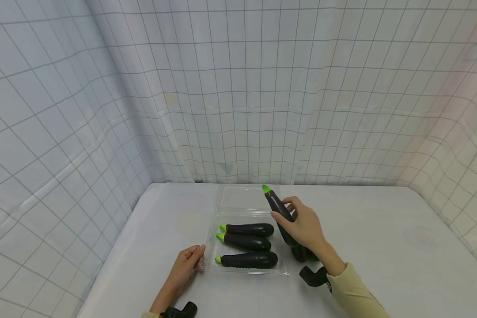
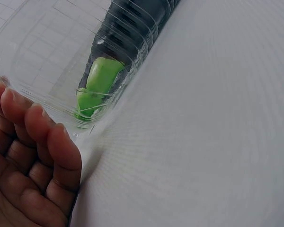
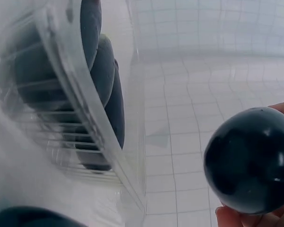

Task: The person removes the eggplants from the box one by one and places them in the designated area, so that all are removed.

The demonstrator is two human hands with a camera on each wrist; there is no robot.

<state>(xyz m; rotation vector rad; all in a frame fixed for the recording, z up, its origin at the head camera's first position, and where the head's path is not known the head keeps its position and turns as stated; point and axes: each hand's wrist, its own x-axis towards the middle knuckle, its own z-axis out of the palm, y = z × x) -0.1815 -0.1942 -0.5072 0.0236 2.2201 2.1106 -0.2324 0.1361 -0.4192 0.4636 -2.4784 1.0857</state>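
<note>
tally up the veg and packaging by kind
Clear container: 1
Eggplants: 4 plainly visible (3 in the container, 1 in the right hand)
Total: 5, excluding partly hidden dark items beside the container; their number is unclear

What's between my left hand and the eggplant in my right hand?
Three eggplants, lying in the open clear container; the head view shows them between your left hand and the held eggplant.

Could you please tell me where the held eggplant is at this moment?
In the head view, the held eggplant is in the right hand, near the right side of the clear box, just right of the three eggplants inside.
</note>
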